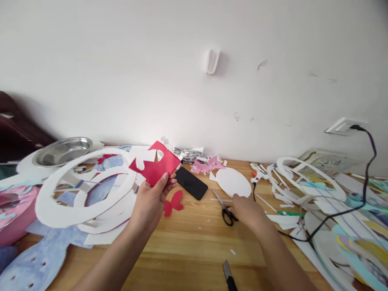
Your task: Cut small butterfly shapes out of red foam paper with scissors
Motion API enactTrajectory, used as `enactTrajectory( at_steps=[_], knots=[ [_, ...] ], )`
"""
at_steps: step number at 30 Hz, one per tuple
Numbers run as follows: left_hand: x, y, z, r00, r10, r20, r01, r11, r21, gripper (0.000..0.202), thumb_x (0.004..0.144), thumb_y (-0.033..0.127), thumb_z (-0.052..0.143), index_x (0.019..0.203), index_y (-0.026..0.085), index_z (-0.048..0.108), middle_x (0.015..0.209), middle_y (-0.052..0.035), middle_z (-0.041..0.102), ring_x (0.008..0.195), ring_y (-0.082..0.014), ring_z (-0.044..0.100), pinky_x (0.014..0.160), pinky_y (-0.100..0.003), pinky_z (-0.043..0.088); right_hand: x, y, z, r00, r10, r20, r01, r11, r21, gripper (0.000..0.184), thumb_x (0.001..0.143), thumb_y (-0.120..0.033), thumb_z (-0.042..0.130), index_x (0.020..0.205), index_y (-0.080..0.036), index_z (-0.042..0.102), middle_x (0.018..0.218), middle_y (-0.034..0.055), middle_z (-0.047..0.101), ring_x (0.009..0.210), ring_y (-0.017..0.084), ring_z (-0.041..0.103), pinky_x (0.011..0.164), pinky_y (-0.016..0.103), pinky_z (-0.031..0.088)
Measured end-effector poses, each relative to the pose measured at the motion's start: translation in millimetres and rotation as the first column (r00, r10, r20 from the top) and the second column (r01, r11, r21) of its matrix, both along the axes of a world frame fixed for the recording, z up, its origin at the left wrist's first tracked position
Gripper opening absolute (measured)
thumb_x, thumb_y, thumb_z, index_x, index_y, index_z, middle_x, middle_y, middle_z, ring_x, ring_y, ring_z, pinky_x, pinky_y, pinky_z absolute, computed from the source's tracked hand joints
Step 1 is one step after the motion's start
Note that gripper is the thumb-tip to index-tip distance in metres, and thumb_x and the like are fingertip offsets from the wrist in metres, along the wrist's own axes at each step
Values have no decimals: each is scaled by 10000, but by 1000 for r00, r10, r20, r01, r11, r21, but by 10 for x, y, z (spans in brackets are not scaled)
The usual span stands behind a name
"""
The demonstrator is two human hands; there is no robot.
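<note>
My left hand (159, 188) pinches a piece of red paper (160, 166) with notches and curves cut out of one side, held up above the table. Below it on the wood lies a red paper butterfly cutout (174, 203), partly hidden by the hand. My right hand (244, 210) is curled at the black handles of the scissors (227, 215), which rest on the table with blades pointing away. Its fingertips are partly hidden behind the hand. Close by are a black phone (191, 183) and a white paper disc (233, 182).
A utility knife (229, 277) lies at the near edge. White ring cutouts (48, 206) and a metal bowl (63, 151) crowd the left. A glue gun (258, 174), a black power cord (339, 216) and more paper cutouts lie right. Pink scraps (207, 165) sit by the wall.
</note>
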State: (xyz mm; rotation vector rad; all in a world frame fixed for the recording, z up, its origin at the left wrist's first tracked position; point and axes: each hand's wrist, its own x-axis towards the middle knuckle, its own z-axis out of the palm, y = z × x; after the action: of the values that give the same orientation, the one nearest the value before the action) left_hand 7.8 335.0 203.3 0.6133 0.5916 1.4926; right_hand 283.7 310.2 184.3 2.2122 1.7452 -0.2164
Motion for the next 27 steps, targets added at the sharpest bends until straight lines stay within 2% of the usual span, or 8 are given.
enactTrajectory(
  at_steps=[9, 14, 19, 21, 22, 24, 25, 27],
  knots=[
    [-60, 20, 8, 999, 4, -40, -5, 999, -37, 237, 669, 263, 876, 814, 123, 749, 852, -92, 775, 692, -167, 733, 637, -208, 617, 123, 45, -59, 983, 120, -137, -131, 989, -72, 296, 727, -175, 728, 1015, -166, 662, 1078, 105, 689, 977, 260, 670, 733, 275, 428],
    [-38, -5, -10, 998, 27, -59, -30, 999, -36, 269, 667, 273, 875, 858, 126, 754, 876, -73, 764, 723, -163, 721, 618, -212, 603, 32, -11, -78, 989, 130, -76, -130, 991, 11, 424, 736, -88, 633, 1158, -113, 602, 1241, 190, 574, 1141, 316, 581, 784, 312, 425],
    [9, -56, 4, 987, 93, -130, -91, 996, 25, 374, 681, 270, 864, 1029, 204, 741, 1110, -55, 736, 1059, -223, 669, 795, -275, 589, 8, 21, -27, 986, 118, -116, -126, 990, -61, 228, 711, -88, 686, 936, -125, 689, 980, 137, 689, 903, 293, 672, 666, 299, 415],
    [-11, -69, 1, 986, 104, -131, -97, 994, 58, 359, 704, 276, 849, 1040, 209, 742, 1132, -63, 733, 1101, -224, 651, 855, -290, 570, -25, 6, 31, 983, 134, -129, -143, 987, -70, 182, 721, -75, 677, 891, -134, 701, 938, 120, 701, 886, 282, 675, 676, 299, 425],
    [-31, -74, -10, 992, 48, -118, -40, 996, 75, 334, 714, 292, 843, 1023, 205, 748, 1102, -73, 741, 1054, -220, 671, 834, -287, 572, -68, -22, 72, 972, 167, -167, -172, 985, -19, 173, 752, -87, 662, 911, -143, 704, 961, 115, 701, 906, 270, 672, 707, 299, 440],
    [-76, -90, -56, 966, -236, -101, 247, 962, 112, 303, 702, 365, 846, 931, 186, 761, 975, -100, 763, 815, -204, 720, 663, -264, 575, -210, -122, 178, 902, 284, -327, -217, 949, 228, 204, 885, -169, 572, 1055, -174, 684, 1075, 109, 686, 974, 235, 658, 789, 301, 473],
    [-91, -103, -91, 895, -431, -118, 444, 888, 121, 311, 679, 408, 854, 858, 173, 761, 884, -110, 765, 664, -188, 708, 551, -248, 545, -304, -189, 236, 830, 377, -410, -212, 895, 393, 270, 949, -219, 500, 1181, -198, 637, 1176, 108, 659, 1043, 221, 640, 847, 307, 485],
    [-85, -143, -174, 638, -747, -186, 769, 632, 97, 374, 612, 478, 876, 701, 145, 730, 698, -108, 737, 445, -157, 631, 401, -226, 449, -503, -330, 342, 662, 578, -477, -216, 756, 618, 434, 988, -323, 467, 1414, -244, 459, 1388, 107, 549, 1225, 225, 558, 969, 352, 483]
  ],
)
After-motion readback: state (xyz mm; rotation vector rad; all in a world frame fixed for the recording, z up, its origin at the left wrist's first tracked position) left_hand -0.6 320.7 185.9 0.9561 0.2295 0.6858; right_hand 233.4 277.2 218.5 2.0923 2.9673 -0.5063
